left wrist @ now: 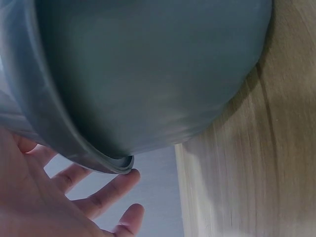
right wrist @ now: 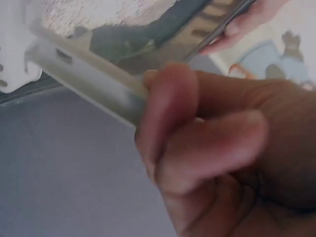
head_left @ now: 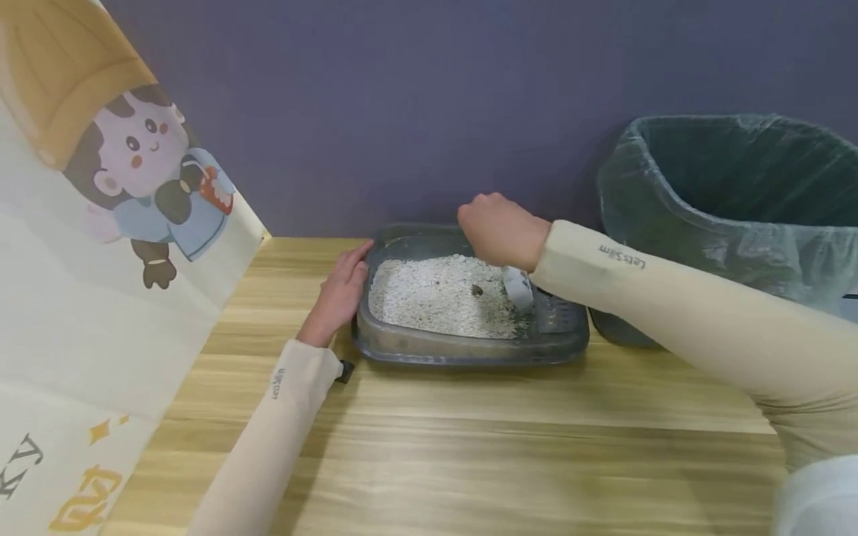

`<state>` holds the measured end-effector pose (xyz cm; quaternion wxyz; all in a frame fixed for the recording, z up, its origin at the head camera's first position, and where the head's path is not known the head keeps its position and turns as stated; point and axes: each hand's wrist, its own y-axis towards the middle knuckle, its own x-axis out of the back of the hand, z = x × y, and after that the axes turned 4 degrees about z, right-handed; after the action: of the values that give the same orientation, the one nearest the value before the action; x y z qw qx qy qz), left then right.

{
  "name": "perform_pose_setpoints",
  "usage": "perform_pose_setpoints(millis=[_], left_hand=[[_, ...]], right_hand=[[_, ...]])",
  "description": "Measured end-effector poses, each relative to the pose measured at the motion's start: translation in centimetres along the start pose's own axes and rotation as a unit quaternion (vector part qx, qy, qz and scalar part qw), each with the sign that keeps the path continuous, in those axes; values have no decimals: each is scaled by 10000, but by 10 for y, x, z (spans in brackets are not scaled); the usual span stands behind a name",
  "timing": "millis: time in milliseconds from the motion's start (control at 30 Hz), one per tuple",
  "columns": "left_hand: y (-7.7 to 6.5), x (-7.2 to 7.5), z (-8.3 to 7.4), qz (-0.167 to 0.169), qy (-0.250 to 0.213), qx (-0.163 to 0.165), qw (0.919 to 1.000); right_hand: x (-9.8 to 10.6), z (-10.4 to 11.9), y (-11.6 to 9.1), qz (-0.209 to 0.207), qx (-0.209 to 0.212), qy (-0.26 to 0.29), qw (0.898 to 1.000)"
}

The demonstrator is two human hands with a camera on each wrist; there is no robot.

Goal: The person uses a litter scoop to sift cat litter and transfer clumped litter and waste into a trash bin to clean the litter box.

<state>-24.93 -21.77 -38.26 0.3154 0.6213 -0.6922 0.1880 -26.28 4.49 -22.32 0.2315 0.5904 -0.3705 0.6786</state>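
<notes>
A grey litter box (head_left: 469,351) filled with pale granular litter (head_left: 422,294) stands on the wooden table against the wall. My left hand (head_left: 340,294) rests along its left rim; in the left wrist view the fingers (left wrist: 108,195) are spread and touch the rim's edge from outside. Above the box's right half, my right hand (head_left: 503,229) grips a white litter scoop (head_left: 519,289) by its handle (right wrist: 89,76). The scoop's head is tilted down at the litter's right side, partly hidden by the hand. One dark clump (head_left: 477,290) lies on the litter left of the scoop.
To the right stands a bin (head_left: 710,249) lined with a translucent plastic bag, its mouth facing up. A printed cartoon panel (head_left: 67,313) borders the table (head_left: 503,454) on the left. Part of a white object (head_left: 821,495) shows at the lower right corner.
</notes>
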Motion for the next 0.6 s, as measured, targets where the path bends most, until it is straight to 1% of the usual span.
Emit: perform_pose_setpoints(millis=[67, 133, 200, 233, 400, 500, 600], left_hand=[[1, -1, -1, 20, 0, -25, 10000], [1, -2, -2, 28, -2, -2, 10000], [0, -2, -3, 34, 3, 32, 10000], [0, -1, -3, 40, 5, 45, 10000], [0, -1, -2, 65, 24, 65, 10000], [0, -2, -2, 65, 19, 40, 10000], [1, -2, -2, 41, 16, 34, 10000]], right_hand=[[3, -10, 9, 444, -292, 261, 9982], [8, -22, 17, 815, -539, 513, 9939], [14, -36, 21, 1052, -743, 738, 9889], [16, -42, 21, 1095, -778, 865, 9871], [22, -70, 13, 1044, -677, 1431, 9819], [21, -82, 5, 826, -592, 1720, 9798], [15, -93, -2, 526, -514, 1909, 9789]])
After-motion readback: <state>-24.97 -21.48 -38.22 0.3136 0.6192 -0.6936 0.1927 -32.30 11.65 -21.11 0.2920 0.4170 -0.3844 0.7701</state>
